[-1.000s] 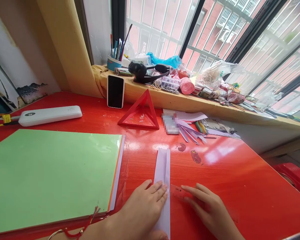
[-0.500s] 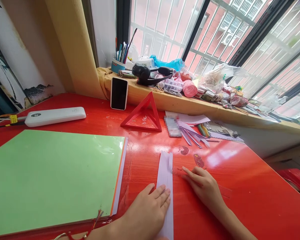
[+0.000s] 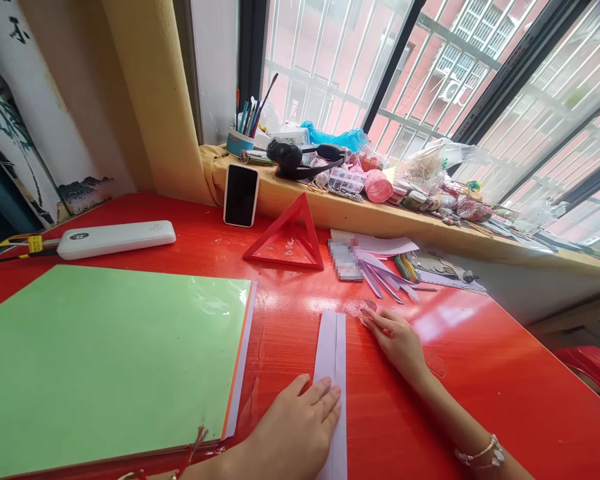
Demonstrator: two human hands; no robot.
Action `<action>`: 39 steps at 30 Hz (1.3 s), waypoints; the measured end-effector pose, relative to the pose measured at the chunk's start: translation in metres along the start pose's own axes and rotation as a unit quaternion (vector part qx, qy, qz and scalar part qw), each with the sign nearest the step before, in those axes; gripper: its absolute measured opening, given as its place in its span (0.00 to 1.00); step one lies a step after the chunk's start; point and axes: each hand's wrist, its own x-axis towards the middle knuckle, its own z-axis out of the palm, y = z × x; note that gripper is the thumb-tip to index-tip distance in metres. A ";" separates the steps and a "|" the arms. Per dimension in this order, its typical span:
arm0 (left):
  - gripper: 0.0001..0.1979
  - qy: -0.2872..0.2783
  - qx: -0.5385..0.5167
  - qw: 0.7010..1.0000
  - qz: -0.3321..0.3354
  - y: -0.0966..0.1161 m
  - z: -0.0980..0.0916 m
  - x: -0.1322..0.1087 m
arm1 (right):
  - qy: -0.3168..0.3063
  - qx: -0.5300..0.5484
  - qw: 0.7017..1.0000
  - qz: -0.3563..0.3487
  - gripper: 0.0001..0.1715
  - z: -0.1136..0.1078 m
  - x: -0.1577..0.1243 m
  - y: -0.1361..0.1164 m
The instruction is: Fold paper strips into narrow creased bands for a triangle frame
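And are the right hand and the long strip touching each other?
Apart: the head view shows red tabletop between the right hand and the long strip.

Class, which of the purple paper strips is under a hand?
The long strip running toward the viewer, beneath the left hand; the other purple strips lie loosely fanned near the windowsill, no hand on them.

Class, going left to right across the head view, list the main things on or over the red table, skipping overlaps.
White device → phone → red triangular frame → lilac paper strip → right hand. Left out: the left hand, which overlaps the strip.
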 end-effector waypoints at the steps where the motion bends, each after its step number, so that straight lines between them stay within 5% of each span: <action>1: 0.32 0.012 0.012 1.000 0.000 0.001 -0.001 0.000 | 0.006 -0.005 1.000 0.004 0.25 -0.001 0.000 0.001; 4: 0.22 0.042 0.042 0.998 -0.005 0.006 0.000 0.001 | 0.024 -0.016 1.000 0.003 0.24 -0.004 -0.002 0.005; 10: 0.17 0.046 0.042 0.998 0.033 0.006 -0.005 0.003 | 0.026 -0.021 0.999 -0.038 0.25 -0.013 -0.014 0.005; 16: 0.15 0.089 -0.049 0.995 -0.006 0.001 -0.040 -0.006 | -0.049 0.034 0.991 -0.123 0.19 -0.047 -0.049 -0.050; 19: 0.09 0.112 -0.029 0.993 -0.019 0.001 -0.039 -0.002 | -0.133 0.065 0.967 -0.207 0.31 -0.062 -0.072 -0.078; 22: 0.06 0.125 0.007 0.992 -0.005 -0.001 -0.026 0.005 | -0.095 0.011 0.959 -0.265 0.35 -0.062 -0.088 -0.088; 24: 0.05 0.133 0.034 0.990 0.020 -0.003 -0.019 0.008 | -0.061 -0.010 0.960 -0.273 0.27 -0.058 -0.092 -0.088; 27: 0.07 0.140 0.066 0.987 0.048 -0.007 -0.019 0.008 | -0.054 0.012 0.960 -0.276 0.18 -0.062 -0.087 -0.079; 31: 0.07 0.141 0.093 0.985 0.036 -0.015 -0.033 0.005 | -0.109 0.076 0.942 -0.309 0.17 -0.080 -0.077 -0.047; 39: 0.10 0.091 0.083 0.992 -0.009 -0.026 -0.049 0.000 | -0.161 0.198 0.949 -0.186 0.17 -0.079 -0.092 0.033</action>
